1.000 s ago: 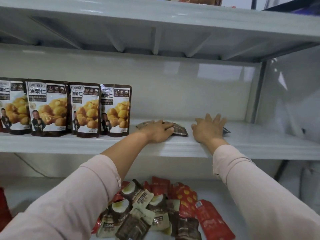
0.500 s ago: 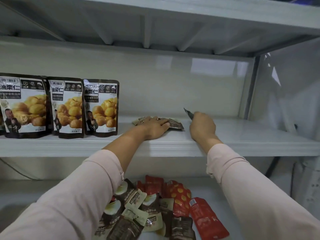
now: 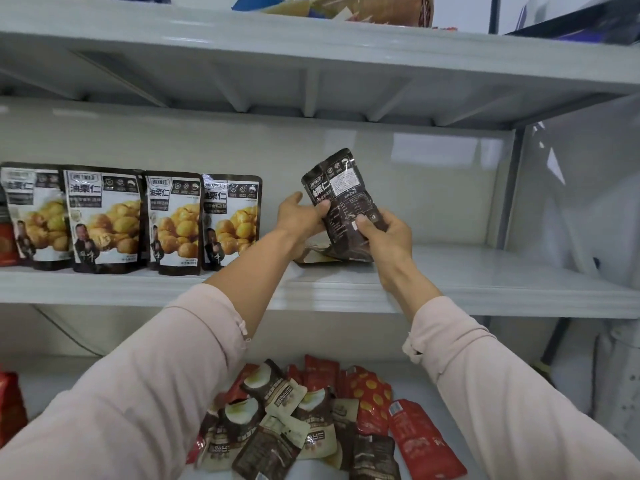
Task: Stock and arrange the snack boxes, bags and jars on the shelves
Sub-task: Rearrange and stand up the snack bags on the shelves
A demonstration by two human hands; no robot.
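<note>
A dark brown chestnut snack bag [image 3: 341, 199] is held upright above the middle shelf [image 3: 485, 282], its back label facing me. My left hand [image 3: 299, 220] grips its left edge and my right hand [image 3: 384, 237] pinches its lower right part. Another bag of the same kind [image 3: 318, 254] lies flat on the shelf under my hands, partly hidden. Several chestnut bags [image 3: 173, 223] stand upright in a row on the left of that shelf, fronts facing out.
A loose heap of brown-and-cream and red snack bags [image 3: 311, 420] lies on the lower shelf. Red packs [image 3: 7, 244] show at the far left edge. The upper shelf [image 3: 311, 39] carries coloured packs. A grey side panel [image 3: 575, 188] closes the right end.
My right hand has lifted a bag from flat on the shelf to upright. My left hand has left the flat bag and taken hold of the raised one.
</note>
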